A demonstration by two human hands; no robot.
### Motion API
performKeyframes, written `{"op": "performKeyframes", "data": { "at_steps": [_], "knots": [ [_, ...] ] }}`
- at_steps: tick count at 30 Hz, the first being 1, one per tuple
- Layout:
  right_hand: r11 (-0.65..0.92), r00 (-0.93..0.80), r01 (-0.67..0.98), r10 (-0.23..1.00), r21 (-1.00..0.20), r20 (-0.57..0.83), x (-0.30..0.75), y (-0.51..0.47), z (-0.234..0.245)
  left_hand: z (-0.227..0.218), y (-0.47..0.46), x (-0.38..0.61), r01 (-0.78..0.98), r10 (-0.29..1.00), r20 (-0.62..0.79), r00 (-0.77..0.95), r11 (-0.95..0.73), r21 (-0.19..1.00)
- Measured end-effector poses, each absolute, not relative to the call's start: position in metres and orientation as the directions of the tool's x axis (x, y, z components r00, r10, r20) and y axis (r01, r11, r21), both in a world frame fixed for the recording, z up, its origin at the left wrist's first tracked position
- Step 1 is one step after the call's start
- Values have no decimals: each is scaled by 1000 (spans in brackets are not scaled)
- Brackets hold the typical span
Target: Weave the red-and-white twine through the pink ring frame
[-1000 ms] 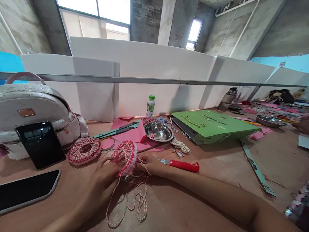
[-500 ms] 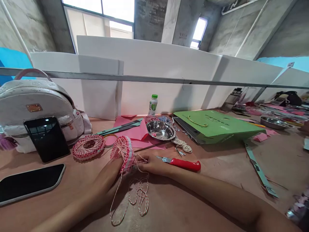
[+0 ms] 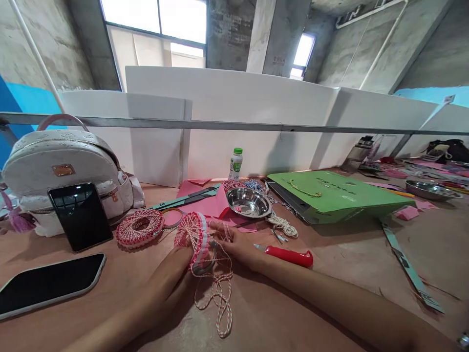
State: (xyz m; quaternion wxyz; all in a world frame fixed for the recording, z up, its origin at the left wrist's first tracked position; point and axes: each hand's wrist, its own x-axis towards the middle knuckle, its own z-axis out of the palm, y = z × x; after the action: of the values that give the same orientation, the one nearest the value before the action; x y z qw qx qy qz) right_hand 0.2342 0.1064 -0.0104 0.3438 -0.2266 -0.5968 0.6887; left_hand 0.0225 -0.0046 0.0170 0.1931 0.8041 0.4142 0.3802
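My left hand is closed around a pink-and-white ring wound with cord in a spoked pattern, held on edge above the table. My right hand is at the ring's right side, its fingers bent around the pink-and-white cord. A loose loop of this cord hangs from the ring onto the table. A finished-looking wound ring lies flat to the left. Just right of my right hand lies a red-handled tool with a metal tip.
Behind the hands are a steel bowl, pink paper, white cord and a bottle. A green bag lies right. On the left are a white backpack, an upright phone and a flat phone.
The ring has turned slightly, showing more of its grey inner edge. My right hand has lifted a little, and the hanging cord loop has drawn together. The whole view has shifted slightly.
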Motion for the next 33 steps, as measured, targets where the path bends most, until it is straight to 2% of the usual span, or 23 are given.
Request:
{"op": "performKeyframes", "data": {
  "at_steps": [2, 4, 8, 12, 14, 16, 18, 21, 23, 28, 31, 33],
  "knots": [
    [94, -690, -94, 712, -991, 133, 230, 101, -10, 15, -3, 22, 523, 806, 457, 377, -592, 613],
    [160, -675, -77, 718, -984, 170, 228, 97, -8, 13, -3, 21, 533, 806, 443, 391, -591, 605],
    [140, -635, -79, 756, -987, 158, 228, 91, -1, 7, -1, 19, 550, 808, 443, 388, -589, 592],
    [137, -781, 27, 621, -990, 65, 228, 89, 2, 2, 1, 16, 550, 829, 435, 352, -559, 620],
    [125, -770, 26, 635, -992, 60, 230, 93, -1, 5, -1, 17, 552, 822, 451, 347, -568, 611],
    [35, -688, -92, 720, -995, 89, 233, 100, -5, 11, -4, 21, 569, 819, 462, 341, -571, 592],
    [-122, -619, -251, 783, -960, 62, 237, 109, -8, 21, -8, 27, 607, 838, 464, 287, -534, 589],
    [-385, -618, -391, 783, -836, -71, 245, 122, -9, 31, -11, 33, 637, 849, 485, 211, -495, 590],
    [-447, -624, -400, 772, -800, -120, 247, 126, -10, 32, -12, 34, 624, 840, 502, 207, -509, 593],
    [-245, -650, -319, 759, -916, 23, 241, 117, -12, 22, -10, 30, 605, 836, 497, 233, -525, 599],
    [17, -739, -159, 662, -987, 130, 235, 102, -6, 13, -6, 25, 605, 830, 500, 248, -536, 589],
    [184, -813, -54, 562, -981, 150, 233, 94, 0, 7, -2, 21, 605, 825, 503, 256, -543, 583]
  ]
}}
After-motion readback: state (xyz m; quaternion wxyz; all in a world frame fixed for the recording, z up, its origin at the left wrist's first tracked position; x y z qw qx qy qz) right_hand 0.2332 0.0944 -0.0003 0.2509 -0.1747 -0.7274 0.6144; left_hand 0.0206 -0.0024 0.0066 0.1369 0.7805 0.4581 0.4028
